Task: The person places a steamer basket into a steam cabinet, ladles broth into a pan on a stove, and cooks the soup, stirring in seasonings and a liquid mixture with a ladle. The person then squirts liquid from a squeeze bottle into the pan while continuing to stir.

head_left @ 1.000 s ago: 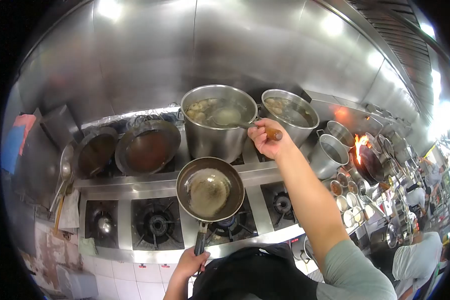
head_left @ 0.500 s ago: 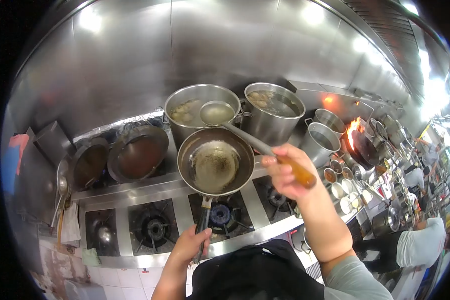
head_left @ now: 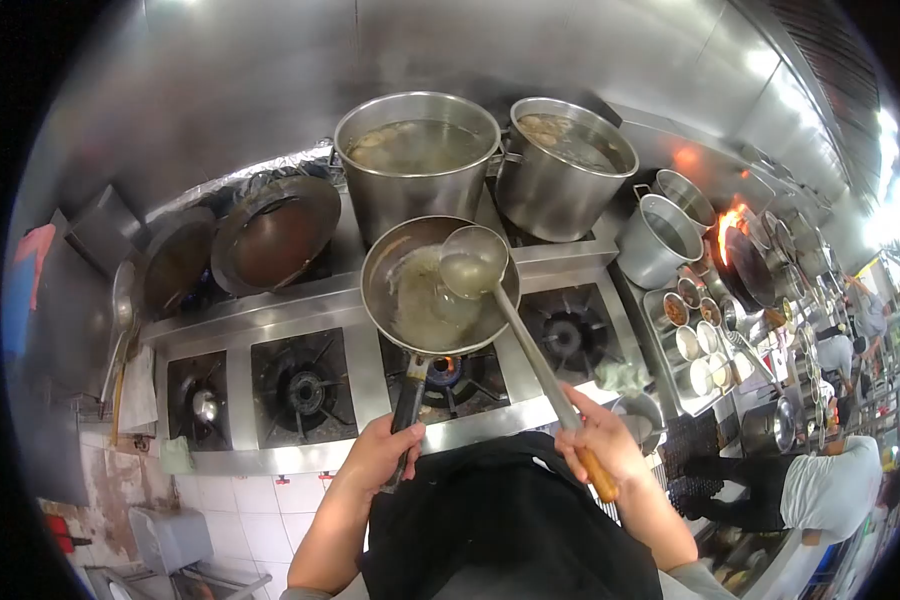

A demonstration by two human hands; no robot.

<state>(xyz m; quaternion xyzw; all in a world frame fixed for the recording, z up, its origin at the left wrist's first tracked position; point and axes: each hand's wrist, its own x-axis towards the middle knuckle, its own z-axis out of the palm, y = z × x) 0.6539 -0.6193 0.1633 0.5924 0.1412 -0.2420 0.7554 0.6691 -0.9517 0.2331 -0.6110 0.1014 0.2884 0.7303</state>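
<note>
While the left hand (head_left: pixel 382 452) held the pan (head_left: pixel 378 292), the right hand (head_left: pixel 602 445) held a ladle (head_left: pixel 536 358) over it, as the head view showed.

Both hands were closed, the left around the pan's black handle (head_left: pixel 407 405), the right around the ladle's wooden grip (head_left: pixel 598 475). The step in hand looked like adding liquid to the pan, though whether any was flowing could not be told. The next move seemed to call for a turn of the right wrist, with the pan kept level. The pan stood in front of the large stockpot (head_left: pixel 410 192), above a lit burner (head_left: pixel 444 376); whether it touched the grate was unclear. Pale, cloudy liquid (head_left: pixel 420 308) covered much of its dark base, and the ladle's round bowl, with some liquid inside, overlapped its right half.
</note>
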